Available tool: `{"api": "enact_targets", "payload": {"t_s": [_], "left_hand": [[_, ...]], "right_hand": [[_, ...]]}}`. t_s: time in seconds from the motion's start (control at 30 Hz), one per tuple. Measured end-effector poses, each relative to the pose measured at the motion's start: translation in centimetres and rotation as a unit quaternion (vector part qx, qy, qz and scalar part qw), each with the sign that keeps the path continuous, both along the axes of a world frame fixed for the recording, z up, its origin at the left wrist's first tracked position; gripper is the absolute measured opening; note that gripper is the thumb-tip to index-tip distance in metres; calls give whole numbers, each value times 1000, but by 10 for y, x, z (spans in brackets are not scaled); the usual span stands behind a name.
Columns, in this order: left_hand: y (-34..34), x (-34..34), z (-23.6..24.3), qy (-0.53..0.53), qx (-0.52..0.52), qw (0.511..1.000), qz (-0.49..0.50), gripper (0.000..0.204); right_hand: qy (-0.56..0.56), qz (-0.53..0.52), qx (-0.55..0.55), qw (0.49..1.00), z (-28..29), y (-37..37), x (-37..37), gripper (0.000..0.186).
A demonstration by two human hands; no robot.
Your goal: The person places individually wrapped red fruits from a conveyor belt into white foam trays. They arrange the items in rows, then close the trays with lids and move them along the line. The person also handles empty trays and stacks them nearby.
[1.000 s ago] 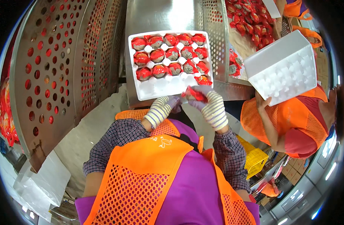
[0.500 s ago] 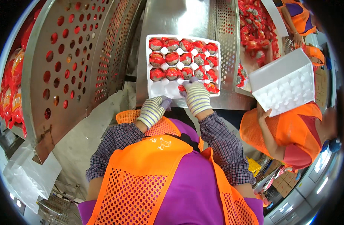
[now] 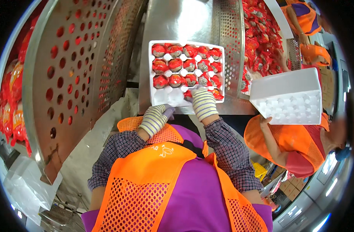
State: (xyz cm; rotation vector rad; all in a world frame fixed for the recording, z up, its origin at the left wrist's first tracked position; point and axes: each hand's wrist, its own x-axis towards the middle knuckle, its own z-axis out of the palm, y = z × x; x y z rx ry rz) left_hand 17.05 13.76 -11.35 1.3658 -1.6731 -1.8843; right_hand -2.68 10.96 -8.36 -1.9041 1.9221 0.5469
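Note:
A white foam tray lies on the steel surface, holding rows of round items in red-and-clear wrappers, with some front pockets unfilled. My right hand, in a striped glove with lavender fingertips, is closed on a red-wrapped item in the front row, which its fingers partly cover. My left hand, gloved alike, is just below the tray's front-left corner with fingers curled; whether anything is inside them is hidden.
Perforated steel panels flank the steel worktop. Red packets are heaped at the back right and hang at the far left. A co-worker at right holds another foam tray; others stand beyond. A yellow crate sits low at right.
My right hand has moved from in front of the tray into its front row with the red-wrapped item. My left hand has dropped slightly leftward. The co-worker's tray has moved lower and tilted.

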Motion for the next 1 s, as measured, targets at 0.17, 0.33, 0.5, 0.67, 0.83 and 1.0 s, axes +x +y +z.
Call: {"api": "enact_targets", "payload": {"t_s": [0.17, 0.33, 0.5, 0.67, 0.83, 1.0], "left_hand": [[-5, -7, 17, -11, 24, 1000, 11, 24], [-29, -23, 41, -29, -65, 987, -143, 22], [-64, -73, 63, 46, -90, 994, -52, 17], [-105, -144, 94, 104, -243, 961, -86, 18], [-152, -233, 110, 88, -346, 932, -54, 20], [-207, -322, 69, 5, -381, 922, -69, 25]], "right_hand": [[19, 25, -43, 999, -7, 4, 6, 16], [-159, -42, -89, 982, 18, 15, -21, 24], [-348, -184, -412, 822, 88, 9, -73, 16], [-255, -190, -508, 801, 67, 9, -151, 23], [-230, -198, -446, 842, 47, -29, -170, 38], [-102, -287, -248, 919, 3, -75, -226, 40]]}}
